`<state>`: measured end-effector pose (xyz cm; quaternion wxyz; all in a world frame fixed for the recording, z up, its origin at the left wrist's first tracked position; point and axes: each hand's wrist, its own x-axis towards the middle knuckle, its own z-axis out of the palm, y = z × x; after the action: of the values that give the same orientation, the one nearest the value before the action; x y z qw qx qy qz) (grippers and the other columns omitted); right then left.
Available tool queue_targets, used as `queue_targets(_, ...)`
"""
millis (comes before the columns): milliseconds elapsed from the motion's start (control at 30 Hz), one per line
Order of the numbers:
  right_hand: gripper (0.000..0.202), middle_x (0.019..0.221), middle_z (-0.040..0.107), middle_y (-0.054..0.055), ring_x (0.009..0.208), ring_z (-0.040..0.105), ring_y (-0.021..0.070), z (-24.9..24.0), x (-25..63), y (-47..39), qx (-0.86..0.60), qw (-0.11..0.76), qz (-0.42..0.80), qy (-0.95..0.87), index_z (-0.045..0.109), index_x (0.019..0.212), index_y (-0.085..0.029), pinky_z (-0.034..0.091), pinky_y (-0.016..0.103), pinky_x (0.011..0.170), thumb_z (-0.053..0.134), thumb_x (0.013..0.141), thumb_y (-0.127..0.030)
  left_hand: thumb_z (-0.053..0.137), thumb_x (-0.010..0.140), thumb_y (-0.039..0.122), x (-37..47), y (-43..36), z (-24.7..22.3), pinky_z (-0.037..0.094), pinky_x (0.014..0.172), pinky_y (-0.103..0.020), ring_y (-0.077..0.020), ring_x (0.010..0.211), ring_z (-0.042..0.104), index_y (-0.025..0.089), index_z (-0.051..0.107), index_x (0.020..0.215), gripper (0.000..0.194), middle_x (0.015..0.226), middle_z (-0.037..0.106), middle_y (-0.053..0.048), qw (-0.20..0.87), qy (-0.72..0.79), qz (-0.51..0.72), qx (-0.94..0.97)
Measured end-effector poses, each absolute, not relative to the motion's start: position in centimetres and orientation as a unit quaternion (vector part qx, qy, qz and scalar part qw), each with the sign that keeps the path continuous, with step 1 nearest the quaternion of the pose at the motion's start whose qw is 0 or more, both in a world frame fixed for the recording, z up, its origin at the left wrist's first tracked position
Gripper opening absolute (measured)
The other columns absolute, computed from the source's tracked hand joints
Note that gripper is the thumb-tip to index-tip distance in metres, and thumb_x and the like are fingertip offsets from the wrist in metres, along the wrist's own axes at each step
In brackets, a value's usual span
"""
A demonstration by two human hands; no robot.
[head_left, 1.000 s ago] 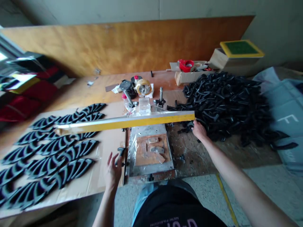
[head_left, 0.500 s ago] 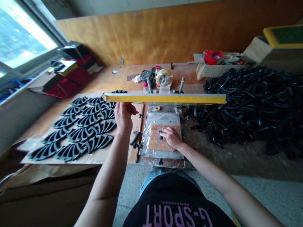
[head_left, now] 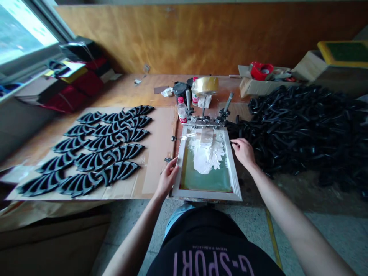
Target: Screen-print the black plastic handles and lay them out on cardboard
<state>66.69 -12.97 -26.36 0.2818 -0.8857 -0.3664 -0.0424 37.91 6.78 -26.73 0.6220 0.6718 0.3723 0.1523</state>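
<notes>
A silver-edged printing screen (head_left: 237, 184) lies lowered over the plate, with green mesh and a smear of white ink (head_left: 205, 157) on it. At the far end of the ink rests a pale squeegee-like block (head_left: 206, 136). My left hand (head_left: 168, 178) has its fingers curled at the screen's left edge. Just beyond those fingers a black plastic part (head_left: 168, 159) shows, partly hidden. My right hand (head_left: 243, 152) is beside the screen's right edge, thumb and forefinger pinched together. Whatever is in that pinch is too small to make out.
Black curved parts (head_left: 112, 130) stand in rows on cardboard (head_left: 161, 130) at left. A large heap of black parts (head_left: 296, 126) fills the right side. Behind the screen are metal clamps (head_left: 225, 109), a bottle (head_left: 182, 111) and a tape roll (head_left: 206, 86).
The raised screen has come down over the plate, my left hand lowering along its left side. My right hand has left the wooden piece and moved right, outside the screen.
</notes>
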Motion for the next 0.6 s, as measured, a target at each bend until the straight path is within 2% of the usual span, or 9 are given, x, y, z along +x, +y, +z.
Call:
queue_targets(67,0.045,0.13,0.053,0.015,0.115,0.052,0.0292,-24.7,66.9,-9.9,-0.861,0.283,-0.094,-0.413,0.06,0.124,-0.016,0.044,0.043,0.099,0.064,0.081,-0.027,0.059,0.081,0.053,37.9,6.9,-29.2,0.044,0.058,-0.022,-0.0136,0.067,0.058,0.02,0.044,0.143,0.072,0.078,0.064,-0.001,0.605,0.381,0.136,0.685)
queue_targets(133,0.055,0.13,0.052,0.014,0.117,0.051,0.0291,-23.6,65.9,-6.5,-0.84,0.245,-0.085,-0.476,0.057,0.126,-0.017,0.044,0.04,0.097,0.073,0.075,-0.027,0.057,0.083,0.052,38.1,7.1,-30.7,0.044,0.059,-0.022,-0.0135,0.066,0.057,0.02,0.045,0.143,0.069,0.078,0.063,-0.001,0.577,0.386,0.125,0.709)
queue_targets(233,0.027,0.104,0.065,0.01,0.099,0.058,0.0234,-23.8,63.4,-4.0,-0.835,0.158,0.013,-0.528,0.063,0.106,-0.017,0.046,0.033,0.084,0.068,0.08,-0.022,0.054,0.084,0.053,38.3,7.4,-31.4,0.045,0.061,-0.023,-0.0148,0.07,0.059,0.02,0.049,0.14,0.065,0.081,0.065,-0.002,0.555,0.392,0.113,0.725)
queue_targets(300,0.01,0.092,0.067,0.008,0.09,0.06,0.0207,-24.6,61.9,-4.9,-0.815,0.127,0.043,-0.563,0.064,0.094,-0.017,0.045,0.03,0.079,0.06,0.084,-0.016,0.054,0.083,0.054,38.2,7.4,-31.4,0.046,0.062,-0.024,-0.0165,0.074,0.062,0.019,0.051,0.138,0.065,0.086,0.067,-0.004,0.559,0.399,0.106,0.719)
queue_targets(467,0.023,0.087,0.065,0.007,0.088,0.057,0.0191,-25.3,60.2,-10.3,-0.678,0.122,0.053,-0.723,0.065,0.087,-0.017,0.042,0.028,0.074,0.048,0.082,-0.001,0.056,0.081,0.057,38.1,7.3,-32.0,0.047,0.065,-0.026,-0.0182,0.079,0.064,0.019,0.053,0.135,0.066,0.093,0.069,-0.006,0.574,0.408,0.113,0.702)
queue_targets(600,0.018,0.082,0.064,0.003,0.084,0.057,0.0179,-24.9,60.7,-10.4,-0.679,0.152,0.062,-0.715,0.064,0.082,-0.019,0.042,0.027,0.072,0.054,0.08,-0.004,0.057,0.081,0.056,38.2,7.2,-31.9,0.047,0.066,-0.026,-0.0179,0.079,0.063,0.018,0.054,0.134,0.065,0.091,0.068,-0.006,0.571,0.414,0.118,0.699)
